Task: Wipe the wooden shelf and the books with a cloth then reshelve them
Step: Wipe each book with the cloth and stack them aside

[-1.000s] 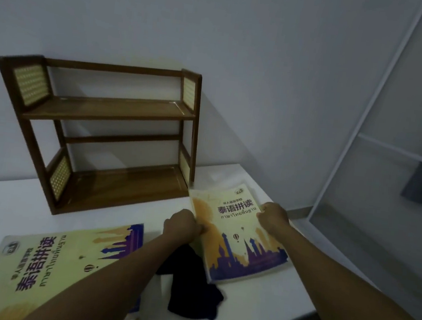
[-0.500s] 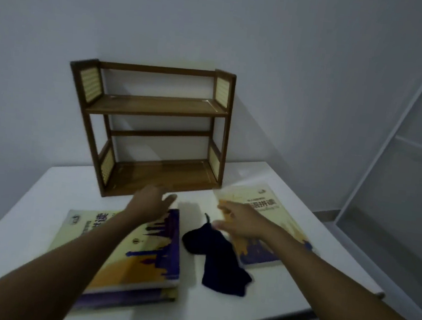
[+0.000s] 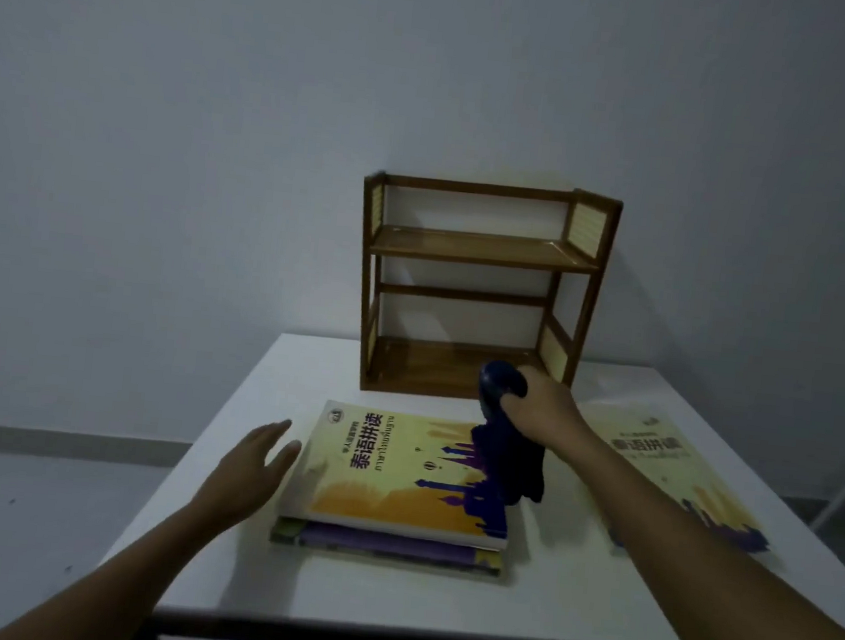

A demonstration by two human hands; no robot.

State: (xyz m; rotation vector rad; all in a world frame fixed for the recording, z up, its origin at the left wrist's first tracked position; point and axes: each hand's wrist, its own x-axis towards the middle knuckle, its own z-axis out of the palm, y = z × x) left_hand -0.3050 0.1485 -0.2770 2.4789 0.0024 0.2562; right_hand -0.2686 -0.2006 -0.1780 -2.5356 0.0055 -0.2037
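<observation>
1. The dark blue cloth (image 3: 506, 446) is bunched up in the right hand (image 3: 536, 408), fingers curled around the top of it. The rest of it hangs down and drapes over the right edge of the stacked books.
2. That right hand is up off the table, right in front of the wooden shelf (image 3: 479, 294), about level with its bottom board. Hand and cloth cover a bit of the bottom board's front edge, so I can't tell whether they touch it.
3. The shelf sits at the back of the white table (image 3: 252, 561) against the wall. Two boards, both bare, with pale woven panels in the sides.
4. The stack of books (image 3: 394, 487) lies flat in the middle of the table, just in front of the shelf. The top one has a yellow cover with a purple skyline and big Chinese and Thai lettering. At least one more is underneath, with only its purple and yellow edge peeking out.
5. The left hand (image 3: 252, 463) is spread, fingers straight and a little apart, just beside the left edge of the top book. Can't tell whether it actually touches the cover or the table.
6. Another book (image 3: 673, 478) with the same cover lies flat on the right side of the table, apart from the stack. The right forearm crosses its near left part and it's blurry.
7. Around all that: a plain pale wall (image 3: 223, 120) behind, and grey floor (image 3: 30, 514) to the left of the table with a lighter skirting strip along the wall.
</observation>
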